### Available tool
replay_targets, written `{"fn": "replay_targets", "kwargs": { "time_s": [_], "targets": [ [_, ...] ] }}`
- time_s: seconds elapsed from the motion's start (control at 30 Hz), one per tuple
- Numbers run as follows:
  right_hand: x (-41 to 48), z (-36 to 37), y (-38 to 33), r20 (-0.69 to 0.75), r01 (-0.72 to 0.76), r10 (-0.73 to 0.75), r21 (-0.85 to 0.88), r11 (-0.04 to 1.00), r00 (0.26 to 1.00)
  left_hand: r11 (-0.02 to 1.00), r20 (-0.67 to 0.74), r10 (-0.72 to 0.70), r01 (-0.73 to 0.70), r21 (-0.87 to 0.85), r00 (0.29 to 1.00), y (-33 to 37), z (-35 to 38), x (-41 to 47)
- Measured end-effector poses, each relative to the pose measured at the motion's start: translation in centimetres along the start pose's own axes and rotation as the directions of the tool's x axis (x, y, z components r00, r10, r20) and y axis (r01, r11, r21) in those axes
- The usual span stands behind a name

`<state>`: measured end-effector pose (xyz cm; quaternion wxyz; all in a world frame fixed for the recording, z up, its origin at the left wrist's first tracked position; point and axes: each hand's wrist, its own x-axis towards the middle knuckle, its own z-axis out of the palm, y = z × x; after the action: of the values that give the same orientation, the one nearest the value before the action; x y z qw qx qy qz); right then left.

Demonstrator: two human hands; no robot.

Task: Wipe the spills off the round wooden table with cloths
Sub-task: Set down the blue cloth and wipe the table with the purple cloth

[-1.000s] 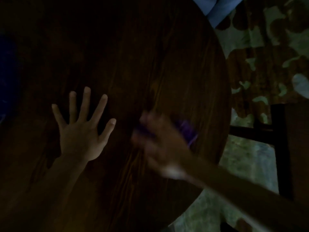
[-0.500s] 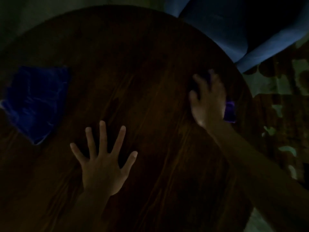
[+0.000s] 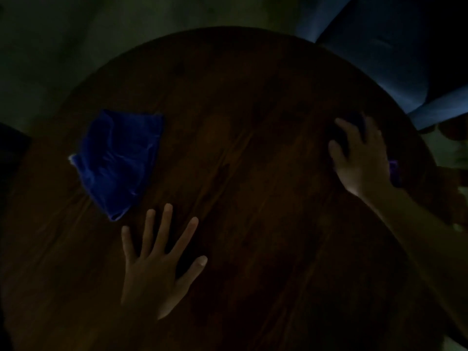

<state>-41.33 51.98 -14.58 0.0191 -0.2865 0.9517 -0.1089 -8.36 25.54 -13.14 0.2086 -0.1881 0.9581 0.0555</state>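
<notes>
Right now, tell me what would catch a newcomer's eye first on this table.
The crumpled bright blue cloth stands out most, lying untouched on the left of the dark round wooden table. Next, the left hand pressed flat with fingers spread near the front, and the right hand pressing a purple cloth near the right edge.

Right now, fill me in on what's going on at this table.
A person is wiping the round wooden table in dim light. The right hand presses a purple cloth near the far right edge. The left hand lies flat, fingers spread. A blue cloth sits unused just beyond it.
</notes>
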Motion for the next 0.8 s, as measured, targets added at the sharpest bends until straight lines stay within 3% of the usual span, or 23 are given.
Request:
{"fn": "replay_targets", "kwargs": {
  "time_s": [0.03,0.07,0.13,0.17,0.2,0.23,0.27,0.3,0.33,0.37,0.4,0.43,0.47,0.5,0.53,0.57,0.6,0.63,0.67,0.73,0.8],
  "targets": [
    [1.6,0.3,-1.5,-0.010,-0.160,0.161,0.003,0.987,0.987,1.000,0.005,-0.025,0.026,-0.011,1.000,-0.2,0.2,-0.1],
    [2.6,0.6,-3.9,0.019,-0.229,0.229,0.068,0.971,0.973,0.999,0.005,-0.040,0.040,-0.022,0.999,-0.2,0.3,0.0],
    [0.6,1.6,-8.4,0.000,-0.011,0.011,0.034,0.999,1.000,0.999,-0.012,-0.039,0.039,-0.022,0.999,-0.1,0.5,0.2],
    [-2.4,2.6,-10.3,0.000,0.204,-0.204,0.043,0.978,0.979,0.999,-0.019,-0.040,0.040,-0.019,0.999,-0.2,0.7,0.1],
    [-6.1,2.9,-11.6,0.069,0.398,-0.403,0.082,0.914,0.913,0.998,-0.023,-0.050,0.050,-0.023,0.998,-0.3,0.8,0.1],
    [-9.4,2.8,-12.9,0.141,0.591,-0.620,0.201,0.781,0.772,0.997,-0.028,-0.068,0.067,-0.034,0.997,-0.5,0.9,0.2],
    [-12.1,2.0,-14.0,0.204,0.837,-0.863,0.223,0.500,0.462,0.996,-0.032,-0.083,0.082,-0.043,0.996,-0.6,1.0,0.2],
    [-13.9,2.3,-13.6,0.248,0.960,-0.963,0.226,0.167,0.109,0.995,-0.034,-0.089,0.087,-0.045,0.995,-0.6,1.1,0.2],
    [-14.2,2.4,-12.3,0.299,0.957,-0.942,0.284,-0.064,-0.152,0.996,-0.032,-0.083,0.082,-0.038,0.996,-0.5,1.1,0.2],
    [-13.4,2.7,-10.5,0.279,0.889,-0.933,0.451,-0.080,-0.225,0.997,-0.028,-0.074,0.072,-0.036,0.997,-0.4,1.0,0.2],
    [-11.4,3.0,-8.4,0.223,0.779,-0.972,0.621,0.084,-0.073,0.997,-0.029,-0.068,0.067,-0.040,0.997,-0.4,1.0,0.3],
    [-8.0,2.6,-7.4,0.295,0.648,-0.946,0.695,0.311,0.138,0.997,-0.029,-0.064,0.063,-0.042,0.998,-0.6,1.0,0.4],
    [-4.2,2.3,-7.1,0.330,0.696,-0.867,0.519,0.497,0.374,0.998,-0.027,-0.058,0.057,-0.040,0.998,-0.7,0.9,0.3],
    [-0.7,2.3,-6.2,0.296,0.641,-0.711,0.308,0.703,0.637,0.998,-0.022,-0.053,0.052,-0.043,0.998,-0.6,0.8,0.3],
    [2.8,2.0,-5.4,0.228,0.487,-0.522,0.192,0.852,0.822,0.997,-0.022,-0.053,0.052,-0.051,0.998,-0.5,0.6,0.2],
    [5.9,1.3,-5.3,0.142,0.272,-0.294,0.156,0.949,0.945,0.997,-0.025,-0.056,0.055,-0.056,0.998,-0.3,0.6,0.1],
    [8.4,1.1,-5.6,0.077,0.081,-0.092,0.135,0.988,0.993,0.997,-0.029,-0.056,0.055,-0.052,0.998,-0.1,0.7,0.2],
    [9.6,0.8,-6.7,0.051,-0.093,0.086,0.150,0.984,0.995,0.997,-0.031,-0.057,0.055,-0.051,0.998,0.1,0.7,0.3],
    [9.6,1.1,-9.0,0.034,-0.145,0.142,0.109,0.983,0.989,0.996,-0.034,-0.059,0.057,-0.068,0.998,-0.7,0.7,-0.2],
    [7.2,2.1,-12.1,-0.002,-0.015,0.015,0.082,0.997,1.000,0.996,-0.043,-0.048,0.045,-0.072,0.998,-1.2,0.6,-0.3],
    [0.9,3.2,-14.2,-0.008,0.331,-0.332,0.095,0.939,0.943,0.997,-0.041,-0.039,0.036,-0.073,0.998,-0.8,0.8,0.2]
  ]
}}
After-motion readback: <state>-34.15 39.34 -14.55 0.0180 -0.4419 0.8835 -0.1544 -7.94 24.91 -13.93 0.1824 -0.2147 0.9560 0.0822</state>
